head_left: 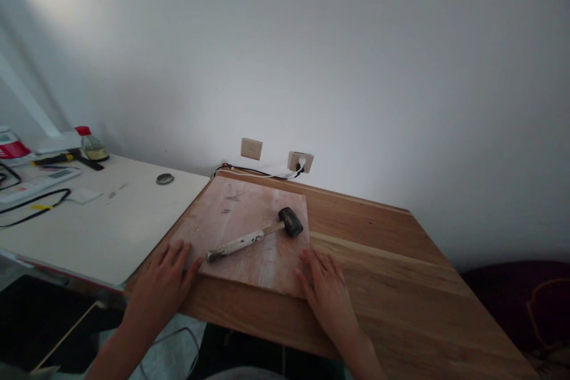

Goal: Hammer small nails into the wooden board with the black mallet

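Observation:
A pale wooden board (249, 237) lies on the brown wooden table (401, 273). On the board rests a mallet (256, 236) with a black head and a paint-stained light handle, lying diagonally. My left hand (162, 285) lies flat and open at the board's near left corner, fingers spread, close to the handle's end. Flat and open too, my right hand (325, 291) rests at the near right corner, fingertips touching the board's edge. Several small nails or marks (231, 197) show near the board's far edge.
A white table (102, 225) adjoins on the left, carrying a bottle with a red cap (91, 143), a small round metal lid (164, 179), cables and a remote-like device (40, 183). Wall sockets with a plugged cable (299, 161) sit behind the wooden table.

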`<action>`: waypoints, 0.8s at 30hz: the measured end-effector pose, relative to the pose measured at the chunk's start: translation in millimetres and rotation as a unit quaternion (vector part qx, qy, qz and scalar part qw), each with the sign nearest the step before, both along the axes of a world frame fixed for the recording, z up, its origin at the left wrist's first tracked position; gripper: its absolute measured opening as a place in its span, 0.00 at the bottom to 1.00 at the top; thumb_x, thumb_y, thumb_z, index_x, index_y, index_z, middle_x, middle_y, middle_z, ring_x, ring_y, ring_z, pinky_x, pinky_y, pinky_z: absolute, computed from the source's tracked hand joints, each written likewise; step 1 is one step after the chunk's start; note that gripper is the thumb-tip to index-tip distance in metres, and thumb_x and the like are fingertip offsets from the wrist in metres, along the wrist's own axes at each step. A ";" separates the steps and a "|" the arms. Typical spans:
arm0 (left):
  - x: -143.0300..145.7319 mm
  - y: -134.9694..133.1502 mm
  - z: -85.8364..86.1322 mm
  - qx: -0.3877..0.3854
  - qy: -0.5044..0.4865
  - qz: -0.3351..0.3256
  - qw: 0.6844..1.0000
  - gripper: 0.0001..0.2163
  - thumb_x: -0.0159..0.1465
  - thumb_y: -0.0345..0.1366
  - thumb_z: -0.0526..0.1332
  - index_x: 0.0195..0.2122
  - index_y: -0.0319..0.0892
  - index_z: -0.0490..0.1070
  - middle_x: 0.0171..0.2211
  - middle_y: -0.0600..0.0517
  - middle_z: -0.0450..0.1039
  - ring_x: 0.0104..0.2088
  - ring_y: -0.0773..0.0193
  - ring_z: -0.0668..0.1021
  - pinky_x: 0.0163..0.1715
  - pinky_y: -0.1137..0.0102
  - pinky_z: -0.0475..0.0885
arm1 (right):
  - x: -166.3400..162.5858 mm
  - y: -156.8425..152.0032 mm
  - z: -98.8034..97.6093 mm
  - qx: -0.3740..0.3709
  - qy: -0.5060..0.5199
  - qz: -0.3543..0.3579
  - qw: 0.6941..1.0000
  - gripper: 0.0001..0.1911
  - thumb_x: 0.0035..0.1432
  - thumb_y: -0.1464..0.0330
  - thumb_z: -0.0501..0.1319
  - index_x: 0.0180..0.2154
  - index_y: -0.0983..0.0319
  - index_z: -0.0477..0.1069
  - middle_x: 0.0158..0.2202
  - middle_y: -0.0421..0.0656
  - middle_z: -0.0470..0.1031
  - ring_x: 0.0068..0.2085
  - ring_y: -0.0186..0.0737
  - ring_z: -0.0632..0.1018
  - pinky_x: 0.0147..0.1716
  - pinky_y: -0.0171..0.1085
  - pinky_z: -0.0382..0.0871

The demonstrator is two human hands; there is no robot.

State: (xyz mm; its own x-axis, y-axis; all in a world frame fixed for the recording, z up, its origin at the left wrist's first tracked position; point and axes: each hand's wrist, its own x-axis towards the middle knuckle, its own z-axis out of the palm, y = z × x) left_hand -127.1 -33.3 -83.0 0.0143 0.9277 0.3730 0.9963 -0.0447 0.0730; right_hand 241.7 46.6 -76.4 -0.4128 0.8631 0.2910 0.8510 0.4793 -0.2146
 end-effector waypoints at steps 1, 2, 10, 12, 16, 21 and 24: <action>5.1 -1.7 0.4 -0.010 0.019 -0.012 1.000 0.19 0.68 0.29 0.49 0.48 0.45 0.79 0.54 0.38 0.77 0.59 0.40 0.75 0.57 0.41 0.71 | 6.9 -1.1 -0.2 0.007 0.010 -0.006 1.000 0.18 0.73 0.61 0.52 0.56 0.61 0.73 0.58 0.52 0.78 0.61 0.57 0.75 0.65 0.61 0.61; 11.1 -3.8 0.9 -0.019 0.036 -0.020 0.999 0.19 0.68 0.28 0.49 0.48 0.44 0.79 0.55 0.38 0.77 0.58 0.39 0.76 0.55 0.41 0.72 | 15.2 -2.6 -0.6 0.016 0.019 -0.015 1.000 0.17 0.73 0.61 0.52 0.54 0.60 0.74 0.56 0.51 0.80 0.59 0.56 0.77 0.64 0.60 0.62; 61.1 -21.0 -0.4 -0.002 0.043 -0.105 0.994 0.28 0.64 0.21 0.48 0.64 0.40 0.68 0.54 0.42 0.80 0.51 0.52 0.82 0.51 0.60 0.78 | 108.6 -20.9 -5.8 0.052 0.004 -0.092 0.994 0.25 0.74 0.55 0.46 0.44 0.58 0.78 0.45 0.51 0.84 0.47 0.56 0.83 0.53 0.57 0.71; 66.8 -21.3 1.0 -0.004 0.005 -0.138 0.990 0.36 0.60 0.18 0.47 0.72 0.42 0.55 0.54 0.45 0.80 0.51 0.56 0.83 0.52 0.65 0.78 | 122.0 -25.6 -4.2 0.054 0.019 -0.118 0.991 0.27 0.73 0.52 0.45 0.43 0.59 0.78 0.44 0.52 0.84 0.45 0.57 0.83 0.48 0.55 0.74; 79.6 -5.3 13.7 0.006 -0.046 -0.163 0.986 0.43 0.57 0.17 0.46 0.75 0.48 0.44 0.62 0.48 0.73 0.57 0.58 0.79 0.55 0.64 0.76 | 110.5 -31.8 5.6 0.021 0.093 -0.169 0.981 0.29 0.72 0.49 0.45 0.48 0.60 0.76 0.38 0.51 0.84 0.33 0.52 0.84 0.32 0.45 0.76; 116.7 49.7 45.7 -0.052 -0.031 -0.214 0.975 0.24 0.64 0.21 0.51 0.57 0.44 0.73 0.53 0.44 0.79 0.54 0.53 0.79 0.56 0.57 0.74 | 55.3 -15.8 26.6 -0.151 0.105 -0.080 0.980 0.30 0.73 0.50 0.47 0.65 0.59 0.68 0.24 0.40 0.80 0.28 0.48 0.83 0.29 0.39 0.71; 137.2 96.7 60.3 -0.087 -0.029 -0.235 0.968 0.20 0.65 0.23 0.54 0.56 0.43 0.74 0.52 0.43 0.78 0.53 0.52 0.79 0.56 0.55 0.73 | 33.1 1.3 34.9 -0.180 0.108 -0.054 0.976 0.27 0.74 0.53 0.46 0.54 0.62 0.76 0.29 0.46 0.82 0.31 0.48 0.84 0.30 0.39 0.70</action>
State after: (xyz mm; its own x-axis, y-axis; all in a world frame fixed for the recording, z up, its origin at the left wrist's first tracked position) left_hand 10.1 63.4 -22.7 0.4330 0.8732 0.2237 0.8634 -0.4731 0.1754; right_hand 274.8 47.9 -41.5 -0.2757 0.9607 0.0312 0.8093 0.2495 -0.5318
